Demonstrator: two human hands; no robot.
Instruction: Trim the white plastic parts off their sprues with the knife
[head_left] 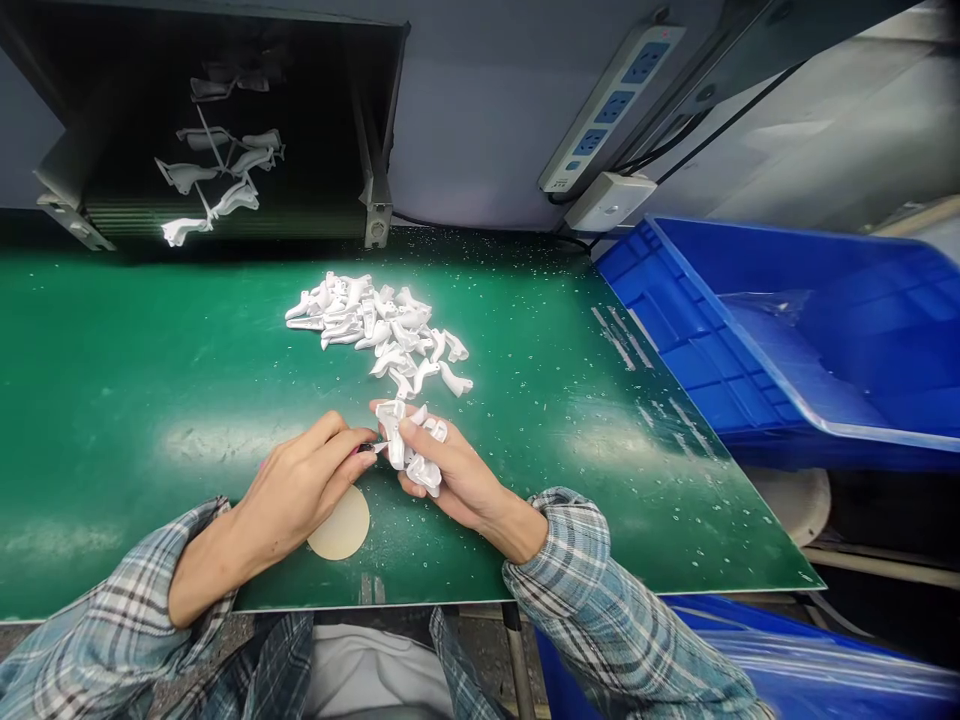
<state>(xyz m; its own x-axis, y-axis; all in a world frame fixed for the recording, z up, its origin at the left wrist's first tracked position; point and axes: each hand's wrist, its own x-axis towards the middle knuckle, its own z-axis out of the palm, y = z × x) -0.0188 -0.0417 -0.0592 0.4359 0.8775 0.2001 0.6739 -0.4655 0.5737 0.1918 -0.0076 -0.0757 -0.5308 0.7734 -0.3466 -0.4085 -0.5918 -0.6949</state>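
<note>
My right hand [450, 470] is closed round a small bunch of white plastic parts [409, 447], held just above the green table [150, 400]. My left hand [304, 490] is pinched on a small knife-like tool [371, 447] with a pink handle, whose tip touches the held parts. A heap of similar white plastic parts [379, 330] lies on the table just beyond my hands.
A tan round disc [345, 528] lies under my left wrist. A blue bin [795, 330] stands at the right edge, another blue bin [750, 660] below the table. A dark box [217, 140] with white parts on sprues sits at the back left, a power strip [611, 105] on the wall.
</note>
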